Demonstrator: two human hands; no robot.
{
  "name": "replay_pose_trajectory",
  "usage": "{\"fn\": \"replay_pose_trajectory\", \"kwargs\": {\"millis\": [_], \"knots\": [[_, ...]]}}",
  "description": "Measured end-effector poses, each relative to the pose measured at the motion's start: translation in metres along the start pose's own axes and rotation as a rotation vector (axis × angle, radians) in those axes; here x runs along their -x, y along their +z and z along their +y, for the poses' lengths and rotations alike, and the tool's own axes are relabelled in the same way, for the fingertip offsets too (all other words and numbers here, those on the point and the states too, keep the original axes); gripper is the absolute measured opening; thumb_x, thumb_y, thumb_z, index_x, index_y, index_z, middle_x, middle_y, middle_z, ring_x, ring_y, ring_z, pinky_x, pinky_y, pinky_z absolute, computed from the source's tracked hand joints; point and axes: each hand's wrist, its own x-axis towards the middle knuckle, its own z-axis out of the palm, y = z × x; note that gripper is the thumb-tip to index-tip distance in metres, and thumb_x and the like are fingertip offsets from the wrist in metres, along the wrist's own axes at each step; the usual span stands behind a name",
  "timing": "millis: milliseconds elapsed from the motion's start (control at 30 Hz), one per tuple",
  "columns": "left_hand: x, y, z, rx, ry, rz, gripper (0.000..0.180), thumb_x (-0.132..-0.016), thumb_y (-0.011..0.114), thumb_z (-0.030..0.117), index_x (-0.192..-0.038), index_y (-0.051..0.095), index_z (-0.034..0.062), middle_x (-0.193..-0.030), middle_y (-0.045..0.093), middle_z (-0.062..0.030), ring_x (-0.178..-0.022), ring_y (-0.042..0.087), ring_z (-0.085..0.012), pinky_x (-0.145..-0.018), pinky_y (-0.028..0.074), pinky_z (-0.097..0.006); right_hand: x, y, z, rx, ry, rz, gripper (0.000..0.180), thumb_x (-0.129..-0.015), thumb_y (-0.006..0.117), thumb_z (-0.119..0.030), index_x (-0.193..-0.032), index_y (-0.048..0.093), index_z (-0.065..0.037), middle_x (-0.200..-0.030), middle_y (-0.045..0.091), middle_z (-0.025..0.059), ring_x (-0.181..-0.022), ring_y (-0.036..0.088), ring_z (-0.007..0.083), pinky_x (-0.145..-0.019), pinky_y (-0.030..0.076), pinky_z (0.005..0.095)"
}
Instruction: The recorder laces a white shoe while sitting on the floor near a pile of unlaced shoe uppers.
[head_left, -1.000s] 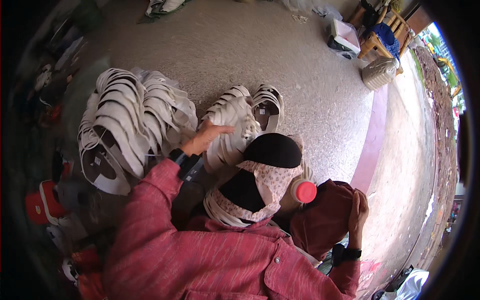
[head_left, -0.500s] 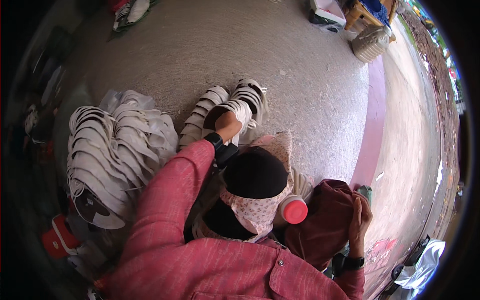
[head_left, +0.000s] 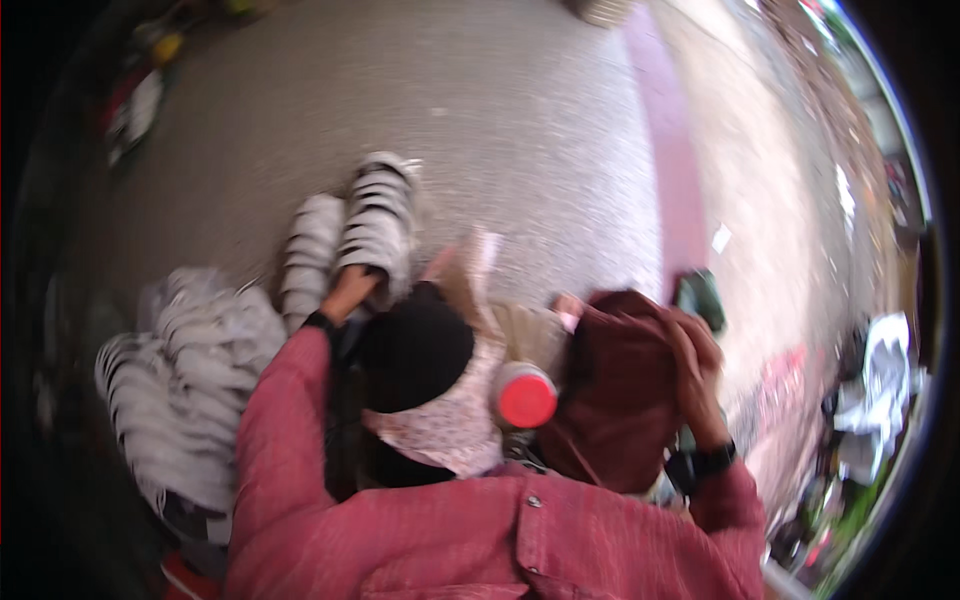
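Observation:
Two rows of nested white shoe uppers lie on the floor ahead of me, the left row (head_left: pixel 312 245) beside the longer right row (head_left: pixel 378 215). My left hand (head_left: pixel 350 293) is at the near end of the right row, its fingers closed on the nearest upper's edge; motion blur softens the fingertips. My right hand (head_left: pixel 697 360) lies with fingers stretched out along the side of the maroon cloth (head_left: pixel 620 380) over my right leg. Between my arms are a black rounded form (head_left: pixel 418 345) and a pale floral cloth (head_left: pixel 450 425).
A larger heap of white uppers (head_left: pixel 170 400) is at my left. A container with a red lid (head_left: pixel 527 400) sits by the floral cloth. A dark green object (head_left: pixel 700 300) is beyond my right hand. A purple stripe (head_left: pixel 670 150) runs along the floor; silvery sheeting (head_left: pixel 872 390) lies far right.
The whole view has shifted, with the floor and stacks now further left and blurred. My left hand stays at the near end of the right row; my right hand remains on the maroon cloth.

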Motion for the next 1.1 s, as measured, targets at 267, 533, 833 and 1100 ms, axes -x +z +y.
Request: {"fn": "replay_pose_trajectory", "kwargs": {"millis": [267, 533, 833, 1100], "knots": [[0.043, 0.104, 0.025, 0.029, -0.171, -0.474, 0.037, -0.088, 0.060, 0.024, -0.117, 0.060, 0.0004, -0.107, 0.067, -0.0101, -0.091, 0.063, -0.0273, -0.078, 0.049, -0.035, 0.073, -0.006, 0.102, -0.470, 0.366, 0.110, 0.053, -0.101, 0.040, -0.045, -0.135, 0.049, -0.006, -0.131, 0.054, 0.0096, -0.122, 0.049, 0.0194, -0.101, 0.037, 0.0329], [0.155, 0.097, 0.038, 0.052, -0.337, -0.493, 0.040, -0.088, 0.060, 0.024, -0.120, 0.059, 0.0011, -0.110, 0.066, -0.0103, -0.096, 0.062, -0.0270, -0.082, 0.048, -0.035, 0.301, -0.062, 0.299, 0.012, 0.795, 0.591, 0.027, -0.090, 0.060, -0.015, -0.110, 0.066, 0.002, -0.097, 0.070, 0.0071, -0.089, 0.063, 0.0135, -0.080, 0.049, 0.0267], [0.251, 0.061, 0.027, 0.159, -0.497, -0.361, 0.043, -0.087, 0.060, 0.025, -0.123, 0.058, 0.0019, -0.114, 0.065, -0.0105, -0.100, 0.061, -0.0265, -0.086, 0.047, -0.034, 0.377, -0.076, 0.379, 0.184, 0.740, 0.446, 0.023, -0.081, 0.061, -0.015, -0.101, 0.068, -0.006, -0.098, 0.069, 0.0156, -0.094, 0.066, 0.0331, -0.084, 0.051, 0.0379], [0.343, 0.015, 0.036, 0.309, -0.608, -0.090, 0.046, -0.086, 0.061, 0.025, -0.125, 0.057, 0.0025, -0.118, 0.064, -0.0107, -0.105, 0.060, -0.0261, -0.090, 0.045, -0.034, 0.314, -0.022, 0.378, 0.495, 0.506, -0.106, 0.087, -0.067, 0.078, -0.049, -0.132, 0.045, -0.002, -0.117, 0.061, 0.0209, -0.114, 0.056, 0.0358, -0.098, 0.041, 0.0432]]}}
